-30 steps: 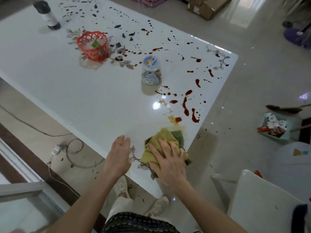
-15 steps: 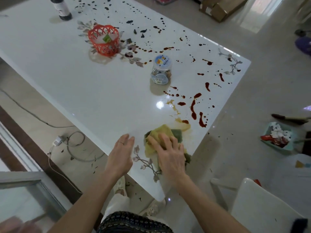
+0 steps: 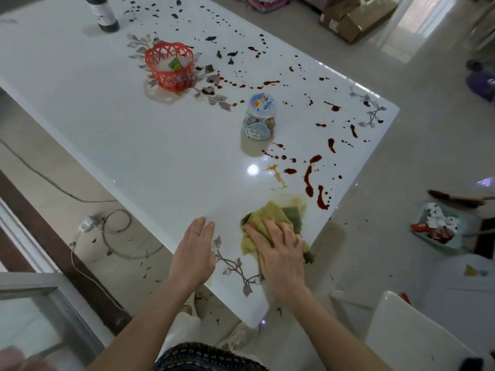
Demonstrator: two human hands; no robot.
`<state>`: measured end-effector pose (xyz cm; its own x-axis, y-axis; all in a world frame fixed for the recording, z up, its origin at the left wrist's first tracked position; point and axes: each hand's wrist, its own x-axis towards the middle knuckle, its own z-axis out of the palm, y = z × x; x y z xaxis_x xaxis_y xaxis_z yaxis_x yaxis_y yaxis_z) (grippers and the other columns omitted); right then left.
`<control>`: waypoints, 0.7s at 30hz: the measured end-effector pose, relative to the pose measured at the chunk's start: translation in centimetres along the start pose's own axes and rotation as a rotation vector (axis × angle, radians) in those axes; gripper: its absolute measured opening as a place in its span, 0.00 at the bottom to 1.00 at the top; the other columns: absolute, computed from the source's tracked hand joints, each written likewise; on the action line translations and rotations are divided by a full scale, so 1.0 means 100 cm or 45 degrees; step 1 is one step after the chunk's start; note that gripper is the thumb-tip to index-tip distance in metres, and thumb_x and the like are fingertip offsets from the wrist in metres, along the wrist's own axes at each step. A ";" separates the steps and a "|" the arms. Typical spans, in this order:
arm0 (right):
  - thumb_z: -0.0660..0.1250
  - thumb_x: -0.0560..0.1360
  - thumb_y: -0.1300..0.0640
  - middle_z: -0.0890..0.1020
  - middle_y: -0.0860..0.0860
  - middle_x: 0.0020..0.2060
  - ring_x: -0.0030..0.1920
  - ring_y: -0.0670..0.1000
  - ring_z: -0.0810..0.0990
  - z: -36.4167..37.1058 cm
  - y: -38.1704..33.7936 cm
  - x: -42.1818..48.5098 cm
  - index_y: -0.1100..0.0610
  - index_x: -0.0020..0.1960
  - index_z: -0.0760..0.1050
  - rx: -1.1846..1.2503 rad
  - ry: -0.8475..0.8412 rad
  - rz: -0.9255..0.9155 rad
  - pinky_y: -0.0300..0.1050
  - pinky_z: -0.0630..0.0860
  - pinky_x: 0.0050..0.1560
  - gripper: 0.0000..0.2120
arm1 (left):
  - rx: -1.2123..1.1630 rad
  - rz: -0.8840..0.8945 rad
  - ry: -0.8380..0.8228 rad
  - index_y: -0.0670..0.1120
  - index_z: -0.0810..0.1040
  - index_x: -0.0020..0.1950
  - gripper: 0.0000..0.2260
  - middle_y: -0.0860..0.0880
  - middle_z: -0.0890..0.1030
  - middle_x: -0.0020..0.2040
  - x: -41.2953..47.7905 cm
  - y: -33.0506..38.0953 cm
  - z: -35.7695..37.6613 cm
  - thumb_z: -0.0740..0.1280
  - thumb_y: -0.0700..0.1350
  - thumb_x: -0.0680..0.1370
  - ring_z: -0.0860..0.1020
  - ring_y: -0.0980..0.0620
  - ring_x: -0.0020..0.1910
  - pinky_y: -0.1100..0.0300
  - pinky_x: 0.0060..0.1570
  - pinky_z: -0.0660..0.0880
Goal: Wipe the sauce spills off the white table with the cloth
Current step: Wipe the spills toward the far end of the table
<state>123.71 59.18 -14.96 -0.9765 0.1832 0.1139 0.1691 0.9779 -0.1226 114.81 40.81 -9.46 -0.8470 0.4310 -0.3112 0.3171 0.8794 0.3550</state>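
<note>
At the near corner of the white table (image 3: 134, 135), the cloth (image 3: 270, 218) lies bunched under the right hand (image 3: 278, 253). The cloth is yellow with a dark green fold showing at its far side. The right hand lies flat on it, fingers spread and nearly straight, pressing down rather than gripping. The left hand (image 3: 194, 253) rests just beside it on the tabletop, palm down, fingers straight and together, holding nothing.

Handling, as judged:
- The cloth looks soft, light and limp. It crumples and will not hold a shape.
- A flat palm over the bunched middle should drive it best. Loose edges are likely to fold under or trail.
- It is probably damp with sauce on the underside, so it may smear rather than lift.

Materials and shapes:
- The tabletop is glossy and hard, with a bright glare spot. It is likely slick, so the cloth should glide.
- A grey printed floral motif (image 3: 235, 266) sits between the hands; it is pattern, not spill.
- The sauce spills (image 3: 308, 178) are dark red elongated blobs and round dots, just beyond the cloth and scattered on to the far end.
- A thin tan smear (image 3: 294, 202) touches the cloth's far edge.
- A clear plastic jar (image 3: 259, 117) with a blue lid stands among the drops.
- An orange lattice basket (image 3: 169, 66) and a dark bottle (image 3: 105, 14) stand farther off.
</note>
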 end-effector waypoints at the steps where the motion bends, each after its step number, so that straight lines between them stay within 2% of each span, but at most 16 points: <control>1: 0.73 0.70 0.48 0.70 0.49 0.69 0.64 0.57 0.70 0.000 0.006 -0.002 0.36 0.72 0.66 -0.019 -0.009 -0.079 0.57 0.68 0.57 0.33 | 0.019 0.000 0.008 0.44 0.54 0.75 0.29 0.44 0.52 0.75 0.000 0.001 0.003 0.62 0.45 0.77 0.54 0.46 0.74 0.55 0.70 0.59; 2: 0.75 0.68 0.48 0.69 0.49 0.69 0.64 0.57 0.69 -0.001 0.017 0.004 0.36 0.73 0.64 -0.037 -0.031 -0.117 0.58 0.69 0.56 0.36 | 0.037 -0.006 0.011 0.44 0.54 0.74 0.30 0.43 0.52 0.75 0.000 0.003 0.004 0.63 0.48 0.76 0.53 0.45 0.74 0.55 0.71 0.58; 4: 0.76 0.66 0.49 0.67 0.50 0.71 0.65 0.58 0.66 -0.003 0.037 0.025 0.36 0.74 0.62 -0.074 -0.082 -0.033 0.60 0.71 0.56 0.41 | 0.065 -0.020 0.015 0.44 0.54 0.74 0.32 0.43 0.52 0.75 0.000 0.005 0.007 0.64 0.53 0.76 0.52 0.45 0.74 0.55 0.71 0.57; 7: 0.68 0.76 0.49 0.67 0.50 0.73 0.68 0.57 0.61 -0.004 0.049 0.045 0.36 0.74 0.64 -0.018 -0.109 0.204 0.63 0.69 0.60 0.29 | 0.119 -0.035 0.055 0.43 0.55 0.73 0.34 0.42 0.54 0.74 0.000 0.010 0.011 0.64 0.58 0.74 0.52 0.44 0.74 0.54 0.71 0.57; 9: 0.65 0.77 0.48 0.67 0.51 0.73 0.68 0.57 0.61 -0.001 0.039 0.036 0.38 0.74 0.66 0.016 -0.040 0.254 0.64 0.69 0.61 0.26 | 0.119 -0.091 0.089 0.42 0.57 0.71 0.34 0.41 0.56 0.73 0.002 0.017 0.015 0.64 0.59 0.74 0.53 0.43 0.73 0.52 0.70 0.59; 11: 0.60 0.78 0.47 0.68 0.51 0.72 0.68 0.58 0.65 -0.001 0.030 0.017 0.40 0.74 0.66 -0.012 0.000 0.148 0.62 0.68 0.60 0.25 | 0.094 -0.191 0.120 0.42 0.57 0.71 0.33 0.38 0.56 0.72 0.007 0.029 0.021 0.63 0.59 0.74 0.53 0.41 0.73 0.50 0.69 0.60; 14: 0.53 0.79 0.46 0.67 0.50 0.73 0.69 0.58 0.67 -0.003 0.046 0.009 0.40 0.76 0.63 -0.018 -0.059 -0.040 0.62 0.68 0.60 0.24 | 0.048 -0.285 0.174 0.43 0.54 0.72 0.34 0.37 0.53 0.73 0.015 0.047 0.027 0.63 0.58 0.74 0.50 0.38 0.73 0.47 0.70 0.57; 17: 0.49 0.80 0.44 0.64 0.50 0.74 0.70 0.58 0.64 -0.004 0.067 0.032 0.40 0.76 0.61 -0.007 -0.089 0.030 0.63 0.67 0.61 0.24 | 0.088 -0.241 0.202 0.43 0.51 0.74 0.35 0.39 0.50 0.75 0.023 0.055 0.031 0.63 0.57 0.75 0.45 0.40 0.74 0.47 0.71 0.52; 21: 0.51 0.80 0.44 0.66 0.52 0.74 0.71 0.59 0.64 0.000 0.057 0.029 0.42 0.75 0.65 0.018 -0.063 0.122 0.66 0.66 0.62 0.24 | 0.063 -0.223 0.168 0.41 0.51 0.74 0.37 0.39 0.51 0.75 0.033 0.052 0.034 0.63 0.58 0.75 0.49 0.41 0.74 0.48 0.71 0.55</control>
<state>121.81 65.29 -15.32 -0.9613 0.2704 0.0525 0.2606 0.9545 -0.1447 115.15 47.53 -11.64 -0.9384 0.2438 -0.2448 0.1784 0.9487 0.2612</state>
